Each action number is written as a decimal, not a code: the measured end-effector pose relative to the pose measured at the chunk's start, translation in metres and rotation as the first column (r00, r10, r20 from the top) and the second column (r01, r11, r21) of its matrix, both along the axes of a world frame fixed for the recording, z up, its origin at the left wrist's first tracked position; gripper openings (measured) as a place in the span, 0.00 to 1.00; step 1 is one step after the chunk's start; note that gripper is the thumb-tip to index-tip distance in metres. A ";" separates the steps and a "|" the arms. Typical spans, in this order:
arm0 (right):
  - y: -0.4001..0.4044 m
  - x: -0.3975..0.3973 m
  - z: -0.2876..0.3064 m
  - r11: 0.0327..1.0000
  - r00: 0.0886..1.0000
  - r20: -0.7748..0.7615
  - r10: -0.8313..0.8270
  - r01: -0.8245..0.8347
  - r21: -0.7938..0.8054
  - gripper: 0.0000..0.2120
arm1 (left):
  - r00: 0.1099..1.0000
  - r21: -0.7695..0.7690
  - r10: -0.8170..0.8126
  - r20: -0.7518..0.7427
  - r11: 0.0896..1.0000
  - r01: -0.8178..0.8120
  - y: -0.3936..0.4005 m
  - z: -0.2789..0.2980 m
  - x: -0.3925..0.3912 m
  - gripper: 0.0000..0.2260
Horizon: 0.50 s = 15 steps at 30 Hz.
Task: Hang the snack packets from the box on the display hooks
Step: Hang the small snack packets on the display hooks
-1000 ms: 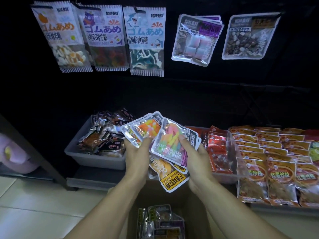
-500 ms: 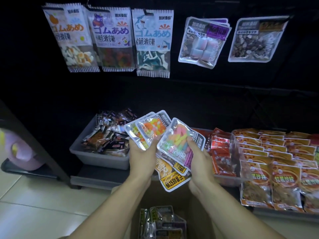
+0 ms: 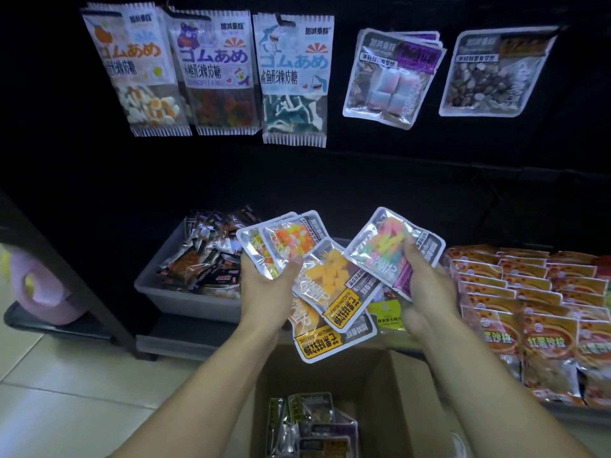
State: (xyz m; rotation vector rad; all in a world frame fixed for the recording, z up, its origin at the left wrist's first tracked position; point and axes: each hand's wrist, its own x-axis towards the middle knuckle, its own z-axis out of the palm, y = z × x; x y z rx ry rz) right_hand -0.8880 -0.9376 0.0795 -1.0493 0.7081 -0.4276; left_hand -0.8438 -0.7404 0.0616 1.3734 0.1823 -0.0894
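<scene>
Gripped a fan of snack packets [image 3: 297,256] in the left hand [image 3: 264,285], above the box [image 3: 380,391], probably for sorting. Pinched the multicoloured packet [image 3: 393,246] apart in the right hand [image 3: 426,292], likely bound for hooks higher above the box.

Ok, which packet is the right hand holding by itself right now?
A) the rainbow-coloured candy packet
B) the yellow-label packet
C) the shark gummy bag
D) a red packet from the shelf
A: the right hand grips the rainbow-coloured candy packet, apart from the left hand's bunch.
</scene>
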 end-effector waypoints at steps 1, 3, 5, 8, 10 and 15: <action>-0.003 0.000 0.002 0.997 0.998 -0.002 0.055 -0.055 -0.050 0.19 | 1.000 0.014 -0.005 0.001 1.000 0.005 0.001 0.000 0.000 0.20; -0.008 0.000 0.007 0.965 0.981 -0.014 0.193 -0.193 -0.176 0.20 | 0.999 0.076 -0.022 0.028 0.997 0.020 0.002 0.002 0.000 0.21; -0.012 -0.002 0.009 0.921 0.963 -0.045 0.267 -0.269 -0.282 0.19 | 0.996 0.154 -0.052 0.070 0.987 0.040 0.003 0.003 -0.001 0.25; -0.016 -0.008 0.010 0.908 0.961 -0.037 0.275 -0.273 -0.317 0.18 | 0.992 0.201 -0.101 0.071 0.976 0.086 0.003 0.004 -0.005 0.36; -0.020 -0.010 0.010 0.918 0.962 0.012 0.274 -0.257 -0.302 0.17 | 0.986 0.220 -0.143 0.087 0.968 0.121 0.001 0.011 -0.007 0.39; -0.028 -0.013 0.016 0.943 0.957 0.100 0.271 -0.243 -0.227 0.12 | 0.975 0.176 -0.210 0.065 0.965 0.196 -0.001 0.020 -0.014 0.44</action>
